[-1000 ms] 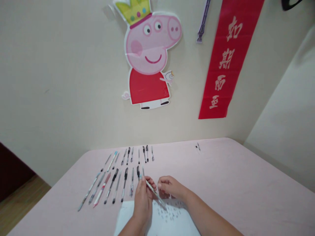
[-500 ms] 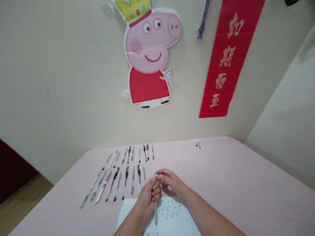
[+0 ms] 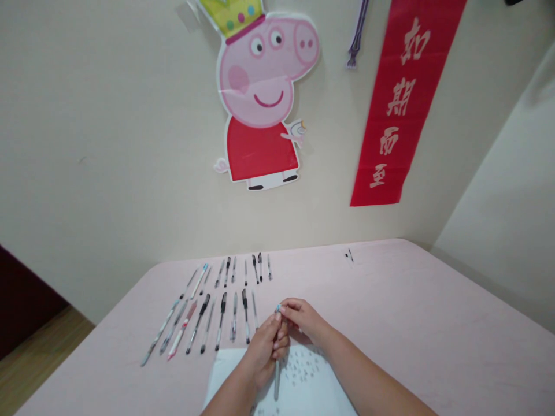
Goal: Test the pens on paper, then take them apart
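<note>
A grey pen [image 3: 277,381] with a light blue top end stands slanted in my left hand [image 3: 266,351], whose fingers are wrapped round its barrel. At that blue end, my right hand [image 3: 303,319] pinches with thumb and fingertips. The fingers hide part of the pen's upper end. Below both hands lies a white sheet of paper [image 3: 229,370] covered in handwritten characters. Just left of my left hand is a black-capped pen [image 3: 245,318], lying on the table.
Several pens lie in two rows on the pink-covered table [image 3: 411,323], left of the hands. A small black cap [image 3: 346,255] and a short thin piece [image 3: 351,255] lie near the back edge. Behind rises the wall, with a pig cutout [image 3: 262,147] and red banner [image 3: 403,110].
Both hands have shifted slightly to the right with the pen. My right fingertips have closed in on its blue end. The pens on the table have stayed put.
</note>
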Motion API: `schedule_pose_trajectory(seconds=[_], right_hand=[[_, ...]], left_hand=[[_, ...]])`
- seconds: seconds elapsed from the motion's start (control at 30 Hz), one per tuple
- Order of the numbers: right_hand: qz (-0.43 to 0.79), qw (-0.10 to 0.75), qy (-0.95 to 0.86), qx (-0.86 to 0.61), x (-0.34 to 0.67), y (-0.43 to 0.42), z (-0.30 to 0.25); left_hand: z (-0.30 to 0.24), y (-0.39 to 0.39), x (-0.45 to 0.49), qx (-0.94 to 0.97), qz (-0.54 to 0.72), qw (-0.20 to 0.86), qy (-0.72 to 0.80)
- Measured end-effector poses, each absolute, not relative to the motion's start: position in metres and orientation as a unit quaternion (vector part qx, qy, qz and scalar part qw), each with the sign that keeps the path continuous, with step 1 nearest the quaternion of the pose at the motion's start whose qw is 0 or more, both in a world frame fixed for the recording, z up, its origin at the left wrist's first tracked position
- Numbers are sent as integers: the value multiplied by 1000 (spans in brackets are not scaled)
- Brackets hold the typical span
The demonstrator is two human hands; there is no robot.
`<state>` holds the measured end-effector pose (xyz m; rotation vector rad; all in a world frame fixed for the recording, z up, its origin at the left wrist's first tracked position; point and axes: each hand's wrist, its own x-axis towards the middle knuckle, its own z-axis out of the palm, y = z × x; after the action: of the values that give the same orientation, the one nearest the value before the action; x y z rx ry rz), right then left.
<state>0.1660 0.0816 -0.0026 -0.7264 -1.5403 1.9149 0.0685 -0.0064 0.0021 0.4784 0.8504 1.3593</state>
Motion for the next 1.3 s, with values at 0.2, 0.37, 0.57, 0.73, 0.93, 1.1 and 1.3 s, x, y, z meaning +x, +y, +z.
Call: schedule_pose_trajectory(seconds=[0.2,0.37,0.57,0.73,0.93,1.1,1.3], right_hand=[[728,349,-505,-306,165,85,-7],[582,427,-593,-356,169,95,-13],[371,364,-758,-393,171,93,-18],[309,303,-816,-383,174,87,-14],[360,349,-779,-377,173,90,-15],[453,415,-725,-312,171,91,-8],[657,318,-636,-249,171,82,-1]], left_hand=[[4,-8,71,211,598,680,368],[0,-8,72,180,603,682,372],[1,-6,72,143,611,676,387],[2,-6,73,142,615,677,377],[4,-6,72,166,629,671,355],[4,-6,71,169,649,658,342],[4,-5,73,176,640,655,361]])
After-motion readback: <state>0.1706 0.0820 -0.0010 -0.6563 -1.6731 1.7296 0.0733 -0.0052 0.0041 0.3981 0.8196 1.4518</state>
